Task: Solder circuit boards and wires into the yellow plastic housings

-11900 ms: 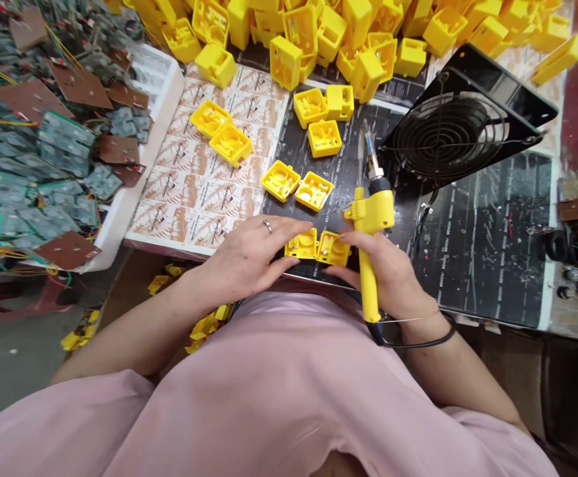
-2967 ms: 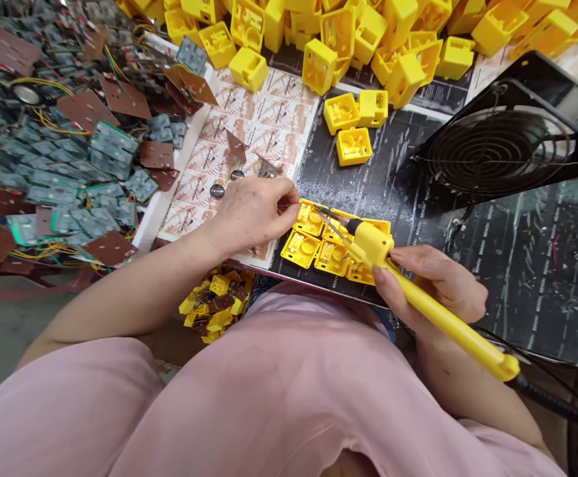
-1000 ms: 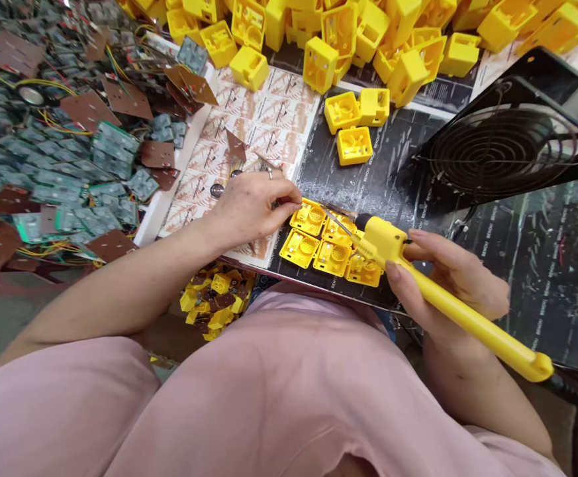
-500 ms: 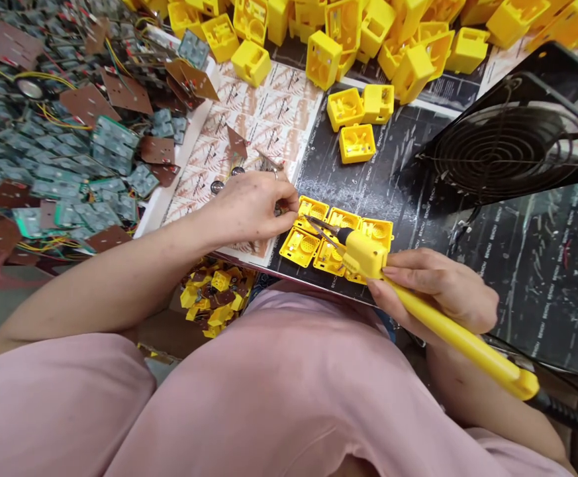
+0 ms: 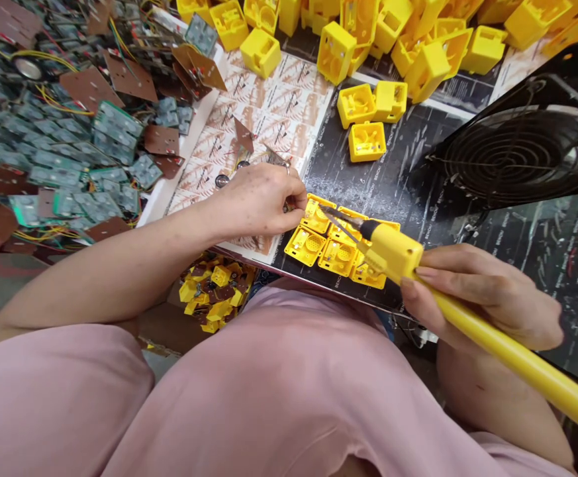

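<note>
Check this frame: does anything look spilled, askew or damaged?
Pale specks litter the black table covering beyond the yellow housings, like debris, though I can't tell of what. A brown board juts over the white tray's rim. No damage is evident.

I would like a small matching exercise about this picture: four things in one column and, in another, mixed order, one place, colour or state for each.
Things
1. Right hand
2. Left hand
3. Fan
4. Circuit boards

Descriptions
A. Heaped at the picture's left
B. Holding the long yellow tool
C. Black, at the picture's right
D. At the left end of the small yellow cases

Pairs: 1-B, 2-D, 3-C, 4-A
</note>
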Demonstrator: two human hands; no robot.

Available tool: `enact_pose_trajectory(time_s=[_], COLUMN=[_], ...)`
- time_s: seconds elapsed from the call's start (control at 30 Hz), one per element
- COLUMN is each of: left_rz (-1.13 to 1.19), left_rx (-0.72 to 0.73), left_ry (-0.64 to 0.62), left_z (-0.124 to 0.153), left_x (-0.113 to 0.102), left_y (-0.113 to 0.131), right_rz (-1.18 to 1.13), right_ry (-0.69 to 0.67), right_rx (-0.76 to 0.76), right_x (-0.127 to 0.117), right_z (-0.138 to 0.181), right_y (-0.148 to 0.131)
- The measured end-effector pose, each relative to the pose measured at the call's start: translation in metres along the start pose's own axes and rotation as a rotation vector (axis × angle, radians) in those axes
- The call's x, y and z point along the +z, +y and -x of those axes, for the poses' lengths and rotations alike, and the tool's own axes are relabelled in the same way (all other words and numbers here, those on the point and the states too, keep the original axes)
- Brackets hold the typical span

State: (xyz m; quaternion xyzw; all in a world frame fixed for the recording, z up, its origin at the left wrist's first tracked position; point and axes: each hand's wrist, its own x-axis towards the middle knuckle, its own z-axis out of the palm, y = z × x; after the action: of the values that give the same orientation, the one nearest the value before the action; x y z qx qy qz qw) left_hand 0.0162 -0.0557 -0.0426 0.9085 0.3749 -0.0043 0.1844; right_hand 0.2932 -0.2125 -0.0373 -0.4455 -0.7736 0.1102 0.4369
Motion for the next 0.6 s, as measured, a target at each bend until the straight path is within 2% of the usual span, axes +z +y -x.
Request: enact_pose_trajectory(time_s=[0.07, 0.3, 0.43, 0.5, 0.6], left_rz=[0.001, -0.032, -0.071, -0.072, -0.029], left_rx=[0.002, -0.038, -0.057, -0.081, -0.163], left_ry=[-0.007, -0.062, -0.071, -0.018, 0.179], left_z=[0.000, -0.003, 0.001, 0.009, 0.021], left_x=[-0.001, -0.005, -0.005, -0.009, -0.020], left_y=[0.000, 0.004, 0.008, 0.008, 0.005], right_rz=[0.006, -0.022, 0.012, 0.044, 0.063], right_ry=[0.061, 0.126, 0.224, 0.284, 0.314], right_rx=[-0.007, -0.039, 0.051, 0.100, 0.167], right_x=[0.001, 0.008, 0.015, 0.017, 0.017], right_z=[0.002, 0.006, 0.018, 0.024, 0.027], right_y=[0.003, 0.006, 0.010, 0.010, 0.008])
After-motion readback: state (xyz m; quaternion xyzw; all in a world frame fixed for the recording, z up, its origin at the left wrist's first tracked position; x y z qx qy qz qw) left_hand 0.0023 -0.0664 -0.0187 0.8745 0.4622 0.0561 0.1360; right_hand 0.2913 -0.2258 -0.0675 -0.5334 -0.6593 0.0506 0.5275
